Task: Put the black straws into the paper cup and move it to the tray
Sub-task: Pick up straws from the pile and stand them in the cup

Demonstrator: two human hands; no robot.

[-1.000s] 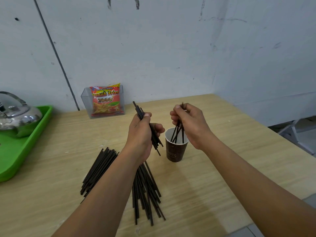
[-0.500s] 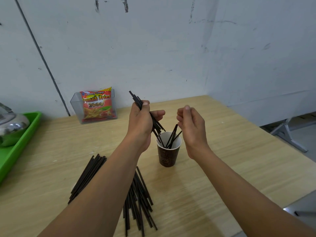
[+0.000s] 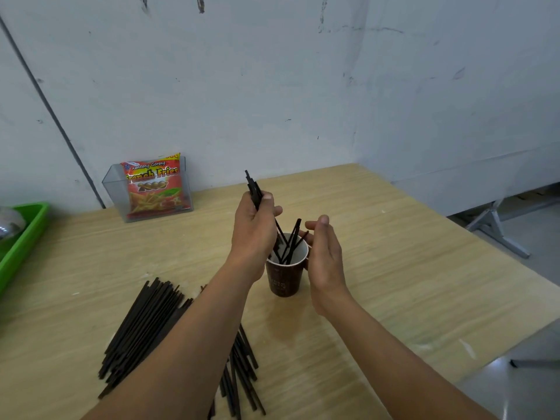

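Note:
A brown paper cup stands upright mid-table with several black straws leaning inside it. My left hand grips a small bundle of black straws, held tilted, its lower ends reaching down to the cup's mouth. My right hand is beside the cup's right rim with relaxed fingers and nothing in it; whether it touches the cup I cannot tell. Two loose piles of black straws lie on the table near me, the second pile partly hidden under my left forearm. The green tray is at the far left edge.
A metal kettle sits in the green tray. A clear holder with a red snack bag stands against the wall at the back. The wooden table ends at the right, with a drop to the floor and a metal stand there.
My right hand has let go of the straws it put in the cup and dropped beside the cup's rim. My left hand has brought its bundle closer to the cup's mouth.

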